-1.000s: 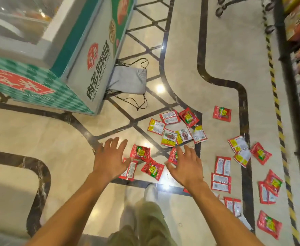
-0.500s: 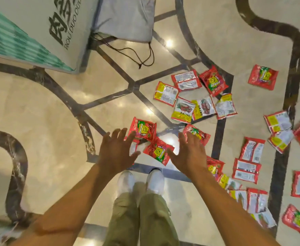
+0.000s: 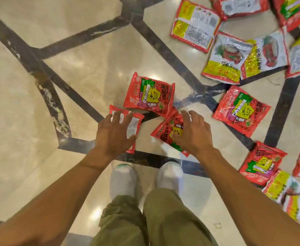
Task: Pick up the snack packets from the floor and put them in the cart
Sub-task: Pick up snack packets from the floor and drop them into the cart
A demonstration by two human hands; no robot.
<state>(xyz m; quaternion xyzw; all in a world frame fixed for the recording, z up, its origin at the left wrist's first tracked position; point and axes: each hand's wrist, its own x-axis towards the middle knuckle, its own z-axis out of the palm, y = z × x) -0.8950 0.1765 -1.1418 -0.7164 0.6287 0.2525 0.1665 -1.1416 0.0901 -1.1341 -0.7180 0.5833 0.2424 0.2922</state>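
Several red and yellow snack packets lie scattered on the marble floor. My left hand (image 3: 114, 134) hovers with spread fingers over a packet lying back side up (image 3: 134, 126). My right hand (image 3: 192, 134) reaches with spread fingers over a red packet (image 3: 168, 131) just in front of my shoes. Whether either hand touches its packet cannot be told. Another red packet (image 3: 150, 94) lies just beyond both hands, and one more (image 3: 241, 110) lies to the right. No cart is in view.
More packets crowd the upper right (image 3: 195, 27) and the lower right (image 3: 262, 163). My white shoes (image 3: 123, 180) stand on the marble floor (image 3: 30, 112), which has dark inlay lines, just behind the nearest packets.
The view has dropped close to the floor. Both hands have come down onto the nearest packets. The freezer cabinet and the grey bag have left the view.
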